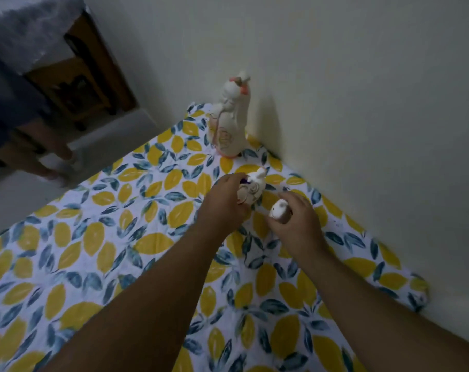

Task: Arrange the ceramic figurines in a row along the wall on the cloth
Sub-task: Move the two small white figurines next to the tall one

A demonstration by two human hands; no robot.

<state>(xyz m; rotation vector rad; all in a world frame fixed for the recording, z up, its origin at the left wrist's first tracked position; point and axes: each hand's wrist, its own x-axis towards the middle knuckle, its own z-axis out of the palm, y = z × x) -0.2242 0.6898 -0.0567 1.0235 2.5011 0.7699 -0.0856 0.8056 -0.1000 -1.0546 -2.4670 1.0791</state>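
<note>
Feet of another person [58,162] stood at ten o'clock, on bare floor off the lemon-print cloth [99,237], beside a blurred wooden cabinet [80,84]. Toward twelve o'clock the tall figurine [229,116] stood upright on the cloth's far corner, just beside the wall [362,103], its long axis vertical and leaning slightly in this wide view.

At centre, the left hand [222,202] was closed around the near side of a middle figurine [252,187], white with a purple mark, which sat at about one o'clock from that hand's knuckles, between the tall figurine and the other hand. Whether its base touched the cloth could not be told; fingers hid it.

At three o'clock from there, the right hand [297,218] was wrapped around a small figurine [279,209], only its white top showing above the fingers, held near the wall.

Judging by this, the row ran from the corner toward five o'clock along the wall. The left hand was nearer the open spot next to the tall piece; the right would likely fill the following place. No containers showed anywhere.
</note>
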